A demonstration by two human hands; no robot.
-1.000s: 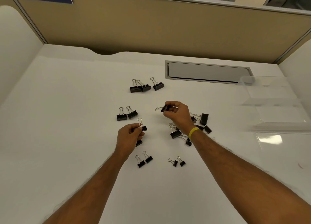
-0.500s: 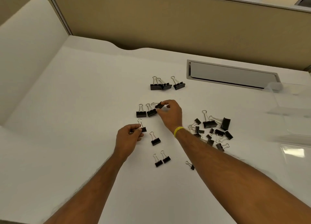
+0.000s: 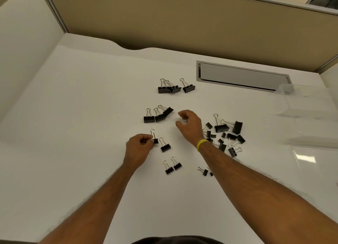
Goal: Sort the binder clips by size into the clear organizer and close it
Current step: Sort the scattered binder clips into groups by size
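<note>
Black binder clips lie in groups on the white desk [image 3: 91, 115]. Three large clips [image 3: 175, 87] sit at the back, three medium clips [image 3: 158, 114] in the middle, and a mixed pile [image 3: 224, 134] lies to the right. My left hand [image 3: 140, 147] pinches a small clip [image 3: 154, 137] next to another small clip [image 3: 165, 145]. My right hand [image 3: 189, 125] hovers with curled, parted fingers and nothing in it, just right of the medium group. The clear organizer [image 3: 311, 119] stands open at the right edge.
A pair of small clips [image 3: 172, 166] and two tiny clips [image 3: 205, 171] lie nearer to me. A grey cable hatch [image 3: 241, 76] is set into the desk at the back. Tan partition walls [image 3: 182, 24] close off the far side.
My right hand set its medium clip down beside the two medium clips and drew back to the right, now empty. My left hand still holds its small clip. The view has shifted left.
</note>
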